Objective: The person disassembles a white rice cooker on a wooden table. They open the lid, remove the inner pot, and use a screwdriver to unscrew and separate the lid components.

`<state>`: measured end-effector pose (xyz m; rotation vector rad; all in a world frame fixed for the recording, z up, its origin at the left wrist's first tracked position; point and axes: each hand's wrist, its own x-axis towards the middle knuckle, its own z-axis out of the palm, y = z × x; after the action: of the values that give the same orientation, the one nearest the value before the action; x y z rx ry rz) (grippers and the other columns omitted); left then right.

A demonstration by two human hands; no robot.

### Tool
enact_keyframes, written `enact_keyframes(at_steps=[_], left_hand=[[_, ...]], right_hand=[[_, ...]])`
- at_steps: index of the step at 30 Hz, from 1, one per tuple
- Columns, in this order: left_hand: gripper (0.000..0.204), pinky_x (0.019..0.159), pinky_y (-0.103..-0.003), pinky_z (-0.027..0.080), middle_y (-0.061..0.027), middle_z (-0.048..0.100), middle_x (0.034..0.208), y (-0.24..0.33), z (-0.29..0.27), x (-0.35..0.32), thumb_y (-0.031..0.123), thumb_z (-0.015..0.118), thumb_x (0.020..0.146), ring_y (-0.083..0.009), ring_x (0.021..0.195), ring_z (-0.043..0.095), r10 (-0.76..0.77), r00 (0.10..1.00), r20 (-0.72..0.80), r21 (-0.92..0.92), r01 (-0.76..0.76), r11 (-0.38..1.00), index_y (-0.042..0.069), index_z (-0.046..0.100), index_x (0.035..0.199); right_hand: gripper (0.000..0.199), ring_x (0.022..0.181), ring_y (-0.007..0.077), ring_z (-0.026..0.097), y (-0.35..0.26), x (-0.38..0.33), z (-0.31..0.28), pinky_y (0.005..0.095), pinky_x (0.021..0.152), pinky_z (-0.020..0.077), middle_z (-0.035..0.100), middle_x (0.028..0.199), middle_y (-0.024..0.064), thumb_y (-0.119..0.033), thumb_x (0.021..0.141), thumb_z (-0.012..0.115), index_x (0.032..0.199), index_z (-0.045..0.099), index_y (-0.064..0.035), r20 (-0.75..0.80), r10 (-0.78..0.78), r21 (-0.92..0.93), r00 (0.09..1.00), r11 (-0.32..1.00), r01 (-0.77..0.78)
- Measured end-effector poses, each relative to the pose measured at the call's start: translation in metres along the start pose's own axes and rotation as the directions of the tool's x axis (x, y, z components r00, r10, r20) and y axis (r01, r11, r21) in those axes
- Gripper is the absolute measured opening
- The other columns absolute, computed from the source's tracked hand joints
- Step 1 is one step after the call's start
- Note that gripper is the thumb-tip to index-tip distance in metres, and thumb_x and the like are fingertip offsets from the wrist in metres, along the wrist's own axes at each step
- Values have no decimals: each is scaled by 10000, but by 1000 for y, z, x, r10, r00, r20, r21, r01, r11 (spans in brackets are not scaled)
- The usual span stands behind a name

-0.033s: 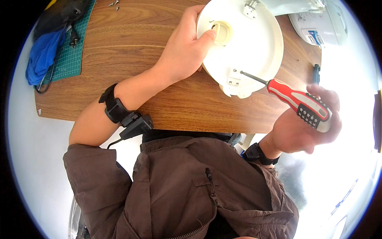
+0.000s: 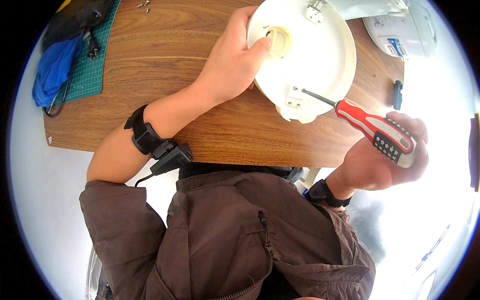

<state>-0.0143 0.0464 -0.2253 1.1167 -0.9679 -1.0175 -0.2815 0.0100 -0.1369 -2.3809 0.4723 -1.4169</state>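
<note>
A round white plastic cover point(image 2: 320, 55) is tilted up over the far middle of the table. My left hand point(image 2: 235, 62) grips its left side, the thumb pressed on the cream-coloured raised ring point(image 2: 281, 42) near its middle. A red, white and black screwdriver point(image 2: 370, 122) points left and away from me. Its tip meets a screw on the small white bracket point(image 2: 294, 98) at the cover's near edge. My right hand point(image 2: 387, 160) is closed about the butt of the handle from below and behind; some fingers are hidden under it. A second bracket point(image 2: 314, 14) sits at the far edge.
A green cutting mat point(image 2: 82, 82) at the left bears a blue cloth point(image 2: 54, 72), a black bag-like thing and a plug with its cord. Loose screws point(image 2: 145, 7) lie at the far left. A white appliance point(image 2: 400, 32) and a small dark object point(image 2: 397, 95) are at the right.
My right hand has turned slightly at the screwdriver's handle, its fingers and thumb shifting a little. The cover and my left hand stay put.
</note>
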Motion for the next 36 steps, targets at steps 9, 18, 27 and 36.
enact_keyframes(at_steps=[9,18,27,36], left_hand=[[477,604,-294,537,-214,642,1172,3,0,-3,124,518,1024,-150,736,649,-59,998,-10,62,60,996,-74,354,1427],[478,507,-281,507,-213,648,1130,12,2,-5,132,516,1023,-132,645,625,-77,997,-21,71,78,994,-70,353,1426],[497,484,-285,510,-226,645,1128,14,2,-5,140,512,1019,-141,613,620,-97,995,-24,96,99,990,-70,345,1438],[489,457,-269,496,-215,650,1101,14,2,-4,145,505,1028,-127,581,606,-102,995,-16,75,103,992,-68,343,1438]], right_hand=[[508,1156,372,668,-5,9,29,411,848,637,591,1323,268,-329,1068,548,1509,386,-136,-278,122,90,953,991,-100],[581,1208,410,649,-10,11,30,503,941,614,578,1365,282,-263,1086,499,1602,235,-211,-223,173,98,959,983,-154],[724,1124,341,672,-19,15,32,457,960,591,641,1213,242,-399,1021,625,1607,253,-192,-206,208,52,956,978,-202],[623,1164,349,668,-17,15,31,445,964,600,597,1312,253,-345,1059,576,1583,291,-167,-250,231,104,940,972,-212]])
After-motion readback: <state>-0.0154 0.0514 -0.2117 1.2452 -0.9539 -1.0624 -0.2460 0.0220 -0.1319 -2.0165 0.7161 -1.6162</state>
